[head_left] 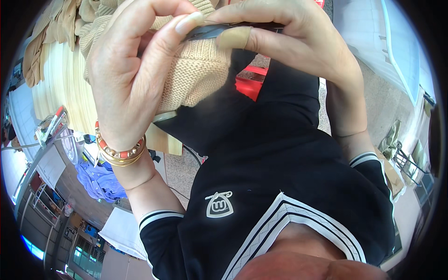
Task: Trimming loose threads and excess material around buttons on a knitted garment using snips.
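Note:
Close to the upper edge, a beige knitted piece (pixel 198 74) hangs below my two hands, its ribbed part bunched behind the fingers. My left hand (pixel 128 65), with bracelets at the wrist, is closed, thumb and forefinger pinching at the knit's upper edge. Opposite it, my right hand (pixel 294 39) is closed around a dark, narrow metal tool (pixel 205 33) that resembles thread snips; most of it is hidden by the fingers. A tan cover wraps the right thumb, which presses beside the knit. Both hands nearly meet at the tool's tip.
More beige ribbed knit pieces (pixel 58 25) lie on a pale wooden table (pixel 65 88) at the upper left. A purple garment (pixel 98 177) lies beyond my left wrist. A red object (pixel 250 84) shows beneath my hands. Translucent sheeting (pixel 373 42) stands at the right.

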`<state>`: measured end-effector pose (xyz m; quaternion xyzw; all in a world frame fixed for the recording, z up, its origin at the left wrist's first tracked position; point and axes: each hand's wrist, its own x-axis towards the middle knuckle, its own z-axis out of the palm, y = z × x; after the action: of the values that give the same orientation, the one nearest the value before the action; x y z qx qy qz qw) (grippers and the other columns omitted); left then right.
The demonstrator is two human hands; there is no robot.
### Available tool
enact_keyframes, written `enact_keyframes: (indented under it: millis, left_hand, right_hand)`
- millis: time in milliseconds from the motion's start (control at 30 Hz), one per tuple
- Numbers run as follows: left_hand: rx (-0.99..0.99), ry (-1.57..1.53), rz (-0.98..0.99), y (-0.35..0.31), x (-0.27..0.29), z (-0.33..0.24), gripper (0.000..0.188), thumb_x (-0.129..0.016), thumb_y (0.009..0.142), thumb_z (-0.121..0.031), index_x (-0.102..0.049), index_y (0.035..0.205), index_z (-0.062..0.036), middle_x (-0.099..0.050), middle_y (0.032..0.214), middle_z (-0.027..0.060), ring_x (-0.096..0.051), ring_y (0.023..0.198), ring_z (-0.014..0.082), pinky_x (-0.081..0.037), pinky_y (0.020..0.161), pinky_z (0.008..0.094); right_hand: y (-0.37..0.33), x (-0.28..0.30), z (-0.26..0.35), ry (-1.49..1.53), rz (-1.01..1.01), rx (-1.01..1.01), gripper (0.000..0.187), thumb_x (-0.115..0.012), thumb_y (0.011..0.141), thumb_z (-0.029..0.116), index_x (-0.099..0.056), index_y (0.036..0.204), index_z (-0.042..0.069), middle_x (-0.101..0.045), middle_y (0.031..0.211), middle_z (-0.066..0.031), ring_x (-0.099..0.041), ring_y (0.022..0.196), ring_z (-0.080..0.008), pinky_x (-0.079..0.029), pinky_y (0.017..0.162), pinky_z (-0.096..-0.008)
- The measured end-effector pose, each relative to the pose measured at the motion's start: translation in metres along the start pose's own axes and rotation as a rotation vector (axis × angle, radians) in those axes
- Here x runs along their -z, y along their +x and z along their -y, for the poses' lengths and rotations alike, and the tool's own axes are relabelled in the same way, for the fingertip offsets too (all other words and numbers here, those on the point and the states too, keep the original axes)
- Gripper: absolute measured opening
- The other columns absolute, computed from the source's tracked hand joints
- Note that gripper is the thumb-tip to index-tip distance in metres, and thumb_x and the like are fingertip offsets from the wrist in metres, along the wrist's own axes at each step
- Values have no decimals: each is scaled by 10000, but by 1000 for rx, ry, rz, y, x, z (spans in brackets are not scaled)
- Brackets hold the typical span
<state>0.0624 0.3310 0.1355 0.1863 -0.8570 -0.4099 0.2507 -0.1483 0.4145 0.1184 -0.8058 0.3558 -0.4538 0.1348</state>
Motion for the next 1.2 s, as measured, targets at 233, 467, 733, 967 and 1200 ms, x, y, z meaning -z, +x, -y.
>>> enact_keyframes:
  millis: [233,467,733,967,1200]
  left_hand:
    - [32,-22,-25,-6,-4,-1,126,-539,960,-38,-612,1030,38,-618,1063,96,-570,941,120,-445,798,215]
    - [54,-21,-62,-7,-8,-14,160,-519,973,-34,-604,1074,57,-633,1073,121,-603,914,144,-462,820,218]
    - [92,-378,-448,-8,-22,-7,127,-515,983,-58,-552,1069,29,-578,1030,80,-598,842,105,-493,743,196]
    - [-210,10,-403,-101,29,32,410,-736,797,-283,-639,1009,54,-597,1103,206,-585,1053,308,-451,944,413]
    - [24,252,-331,-116,17,29,250,-749,740,-68,-674,975,-24,-586,1124,154,-566,1127,315,-441,980,423]
  right_hand:
    - [-4,-3,-7,87,22,-14,259,-716,849,114,-698,1091,23,-606,730,-122,-581,640,-215,-438,569,-309]
    - [7,6,22,187,164,-571,231,-727,824,78,-709,1049,33,-581,711,-93,-550,618,-188,-420,562,-305]
    - [2,-11,31,379,-60,-929,311,-786,779,74,-687,1064,-4,-591,794,13,-523,740,-70,-425,646,-226]
    - [-10,-33,15,395,-25,-866,485,-868,694,92,-663,1123,-7,-528,868,43,-466,777,-40,-375,678,-178]
    - [-12,-17,17,583,-175,-831,279,-787,753,-31,-656,1000,-33,-694,881,-48,-636,747,-70,-484,655,-185]
